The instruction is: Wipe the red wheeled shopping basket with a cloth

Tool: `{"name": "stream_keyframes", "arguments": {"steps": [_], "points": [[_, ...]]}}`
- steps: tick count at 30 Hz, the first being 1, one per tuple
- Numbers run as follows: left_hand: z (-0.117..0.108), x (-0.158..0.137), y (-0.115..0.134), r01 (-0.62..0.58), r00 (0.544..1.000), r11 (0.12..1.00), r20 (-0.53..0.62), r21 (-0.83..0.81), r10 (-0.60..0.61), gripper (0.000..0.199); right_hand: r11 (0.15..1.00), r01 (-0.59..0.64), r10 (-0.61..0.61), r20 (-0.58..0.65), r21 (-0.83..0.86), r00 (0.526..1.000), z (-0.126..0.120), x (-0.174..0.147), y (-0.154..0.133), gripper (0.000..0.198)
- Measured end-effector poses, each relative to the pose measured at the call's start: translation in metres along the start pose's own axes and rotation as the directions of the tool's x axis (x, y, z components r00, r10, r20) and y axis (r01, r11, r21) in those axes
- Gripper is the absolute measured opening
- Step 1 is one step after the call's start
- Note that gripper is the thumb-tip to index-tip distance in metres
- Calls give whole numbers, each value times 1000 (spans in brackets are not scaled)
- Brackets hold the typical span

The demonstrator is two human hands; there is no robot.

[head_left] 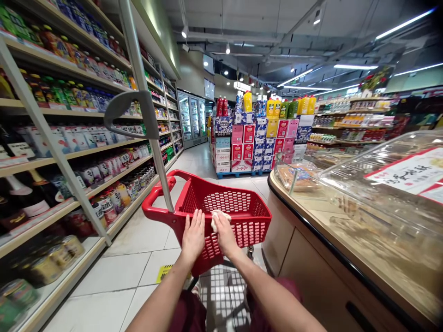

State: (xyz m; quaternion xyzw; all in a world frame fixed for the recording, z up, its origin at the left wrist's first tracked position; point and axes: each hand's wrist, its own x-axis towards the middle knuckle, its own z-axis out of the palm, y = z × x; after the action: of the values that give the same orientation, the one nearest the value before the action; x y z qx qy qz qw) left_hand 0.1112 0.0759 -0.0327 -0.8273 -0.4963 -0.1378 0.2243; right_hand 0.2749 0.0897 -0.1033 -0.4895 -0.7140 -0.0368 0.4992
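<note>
In front of me stands a red plastic shopping cart (pixel 252 207) with holes in its basket walls. From its left end rises a grey metal pole (pixel 159 168) with a dark grey loop (pixel 150 113) fixed on it. My left hand (pixel 194 234) lies against the near side of the basket, just below the rim, fingers straight and nothing in it. Beside it, my right hand (pixel 225 236) presses a crumpled whitish cloth (pixel 218 216) onto the basket's near rim. Part of the cloth is hidden under my fingers.
Shelves of bottles and cans (pixel 79 117) line the left side. At the right is a wooden counter (pixel 311 244) with clear plastic covers (pixel 374 180). Stacked drink boxes (pixel 247 138) stand ahead on a blue pallet (pixel 228 174); glass-door coolers (pixel 194 115) are behind.
</note>
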Motion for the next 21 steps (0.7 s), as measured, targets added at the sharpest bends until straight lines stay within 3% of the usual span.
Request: {"name": "stream_keyframes", "arguments": {"steps": [3, 5, 7, 9, 12, 15, 17, 21], "points": [[2, -5, -10, 9, 999, 1000, -48, -12, -10, 61, 1000, -27, 27, 15, -8, 1000, -12, 2, 11, 48], [3, -12, -20, 25, 994, 999, -103, -27, -27, 62, 992, -117, 115, -43, -47, 992, -23, -2, 25, 49], [4, -18, -29, 42, 988, 999, -149, -34, -46, 62, 987, -155, 150, -87, -48, 985, -18, -1, 25, 51], [3, -24, -38, 89, 978, 996, -185, -24, -92, 62, 995, -104, 104, -68, 16, 992, 5, 9, -1, 52], [0, -29, -51, 154, 967, 988, -207, 3, -150, 60, 989, 42, -42, 1, 139, 999, 46, 35, -61, 52], [-1, -31, -60, 140, 973, 990, -191, 20, -134, 58, 974, 137, -146, 37, 180, 989, 53, 47, -88, 46], [-1, -32, -62, 140, 974, 990, -184, 22, -134, 59, 978, 128, -135, 31, 167, 990, 37, 40, -73, 43], [1, -34, -57, 139, 974, 990, -183, 23, -133, 60, 994, 5, 0, -44, 110, 999, 11, 22, -32, 43]]}}
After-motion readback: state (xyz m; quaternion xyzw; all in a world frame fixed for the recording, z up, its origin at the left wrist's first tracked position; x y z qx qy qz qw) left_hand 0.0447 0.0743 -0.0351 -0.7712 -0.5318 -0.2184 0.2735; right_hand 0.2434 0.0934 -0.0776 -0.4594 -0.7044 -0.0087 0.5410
